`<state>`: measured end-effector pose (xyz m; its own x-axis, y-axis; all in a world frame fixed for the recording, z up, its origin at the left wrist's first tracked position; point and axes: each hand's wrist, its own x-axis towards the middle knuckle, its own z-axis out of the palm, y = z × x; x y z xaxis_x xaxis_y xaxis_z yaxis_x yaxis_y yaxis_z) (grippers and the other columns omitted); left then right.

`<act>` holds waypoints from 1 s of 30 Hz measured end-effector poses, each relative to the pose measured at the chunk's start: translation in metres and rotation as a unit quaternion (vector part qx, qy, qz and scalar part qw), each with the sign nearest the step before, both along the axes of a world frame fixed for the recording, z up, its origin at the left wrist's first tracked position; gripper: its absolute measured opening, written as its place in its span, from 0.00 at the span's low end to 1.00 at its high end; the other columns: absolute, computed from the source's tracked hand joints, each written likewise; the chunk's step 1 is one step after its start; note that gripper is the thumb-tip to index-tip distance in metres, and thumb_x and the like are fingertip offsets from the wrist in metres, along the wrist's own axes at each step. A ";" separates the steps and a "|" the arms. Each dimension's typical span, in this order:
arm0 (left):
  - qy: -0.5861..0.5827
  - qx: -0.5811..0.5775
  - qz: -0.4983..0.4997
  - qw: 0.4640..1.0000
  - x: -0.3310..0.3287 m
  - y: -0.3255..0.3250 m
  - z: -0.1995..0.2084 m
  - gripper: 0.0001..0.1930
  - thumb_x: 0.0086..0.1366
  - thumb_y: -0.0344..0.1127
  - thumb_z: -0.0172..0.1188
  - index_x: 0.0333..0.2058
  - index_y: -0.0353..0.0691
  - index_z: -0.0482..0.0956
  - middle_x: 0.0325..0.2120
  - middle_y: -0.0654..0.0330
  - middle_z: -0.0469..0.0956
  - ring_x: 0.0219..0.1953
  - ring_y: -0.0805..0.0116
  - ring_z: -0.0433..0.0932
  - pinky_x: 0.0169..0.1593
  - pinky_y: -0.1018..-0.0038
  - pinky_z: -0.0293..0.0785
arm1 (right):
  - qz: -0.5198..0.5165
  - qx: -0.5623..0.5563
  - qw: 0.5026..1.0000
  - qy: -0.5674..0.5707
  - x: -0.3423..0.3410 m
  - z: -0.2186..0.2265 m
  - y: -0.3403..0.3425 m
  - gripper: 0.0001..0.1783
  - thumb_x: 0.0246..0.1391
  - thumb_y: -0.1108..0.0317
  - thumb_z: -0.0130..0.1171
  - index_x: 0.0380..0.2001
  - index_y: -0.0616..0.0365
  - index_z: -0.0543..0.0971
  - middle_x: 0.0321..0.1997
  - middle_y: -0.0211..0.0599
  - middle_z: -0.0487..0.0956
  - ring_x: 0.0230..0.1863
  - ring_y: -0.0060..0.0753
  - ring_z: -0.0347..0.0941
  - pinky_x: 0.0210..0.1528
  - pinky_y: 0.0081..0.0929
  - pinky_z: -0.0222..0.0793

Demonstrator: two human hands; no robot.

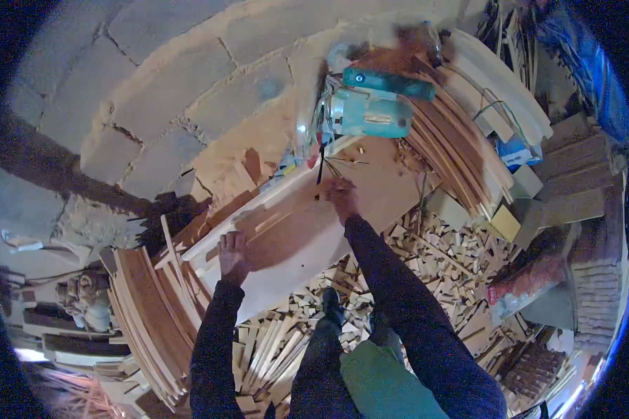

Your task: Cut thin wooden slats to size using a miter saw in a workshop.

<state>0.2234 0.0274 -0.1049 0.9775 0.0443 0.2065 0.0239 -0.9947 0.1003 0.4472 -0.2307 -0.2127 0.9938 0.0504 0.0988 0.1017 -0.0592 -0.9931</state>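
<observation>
On a long pale board (pixel 293 255), my left hand (pixel 233 257) lies with its fingers bent over a thin wooden strip (pixel 269 222), pressing it against the board. My right hand (pixel 341 199) is closed farther along, just short of the saw; whatever its fingers hold is hidden. A teal power saw (pixel 370 115) stands at the board's far end, its dark blade edge a little left of and beyond my right hand. A few thin offcuts (pixel 342 162) lie between that hand and the saw.
Wood offcuts (pixel 426 258) are heaped on the floor around my feet. Long curved wooden strips (pixel 454 140) are stacked right of the saw, with more strips (pixel 147 307) at the left. A cracked block wall (pixel 189 91) rises behind. Cardboard (pixel 566 216) lies at the right.
</observation>
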 end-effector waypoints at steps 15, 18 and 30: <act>-0.110 0.205 0.048 0.971 0.064 0.013 -0.066 0.16 0.62 0.36 0.52 0.45 0.33 0.71 0.44 0.43 0.67 0.48 0.40 0.67 0.51 0.45 0.64 | 0.128 0.074 0.988 0.033 0.061 -0.061 0.006 0.18 0.60 0.63 0.52 0.53 0.50 0.71 0.47 0.36 0.74 0.43 0.39 0.71 0.49 0.36 0.69; -0.085 0.160 0.065 0.981 0.070 0.000 -0.066 0.17 0.59 0.36 0.53 0.45 0.34 0.72 0.43 0.43 0.67 0.47 0.42 0.66 0.53 0.46 0.63 | 0.109 0.005 0.992 -0.061 0.063 -0.036 -0.008 0.19 0.58 0.65 0.52 0.54 0.52 0.70 0.49 0.41 0.72 0.47 0.45 0.71 0.50 0.37 0.69; -0.145 0.241 0.051 0.958 0.066 0.014 -0.087 0.24 0.61 0.42 0.55 0.53 0.34 0.70 0.44 0.43 0.67 0.47 0.43 0.66 0.54 0.47 0.63 | 0.062 -0.226 0.961 -0.146 0.055 -0.007 -0.016 0.23 0.58 0.67 0.53 0.55 0.61 0.65 0.54 0.51 0.68 0.55 0.55 0.66 0.59 0.39 0.65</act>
<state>0.2898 0.0412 -0.1920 0.8714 -0.0315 0.4896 0.1647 -0.9212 -0.3525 0.5026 -0.2472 -0.2197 0.9110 0.2694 0.3122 0.4054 -0.4466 -0.7976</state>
